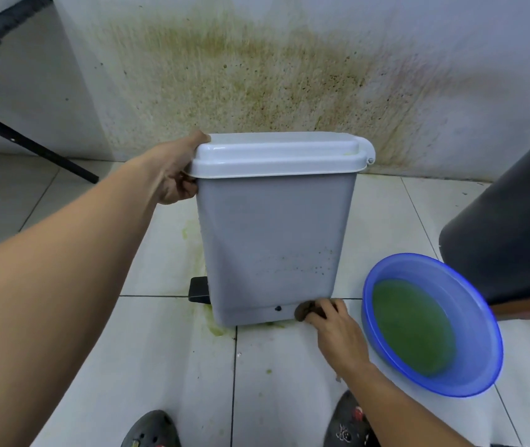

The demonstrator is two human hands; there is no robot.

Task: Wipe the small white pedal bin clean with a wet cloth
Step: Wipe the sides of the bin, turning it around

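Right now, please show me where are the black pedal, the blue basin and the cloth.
black pedal (199,290): head view, on its flat top face, left of the bin's base.
blue basin (479,321): head view, on the bare inner wall above the green water.
cloth (308,311): head view, on the dark wad under the right hand's fingers.

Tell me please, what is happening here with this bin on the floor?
A person is cleaning a small white pedal bin that stands on the tiled floor. The left hand grips the bin at its lid edge. The right hand presses a dark cloth against the lower corner of the bin's side. A blue basin with greenish water sits to the right. Green smears lie on the floor around the bin's base.
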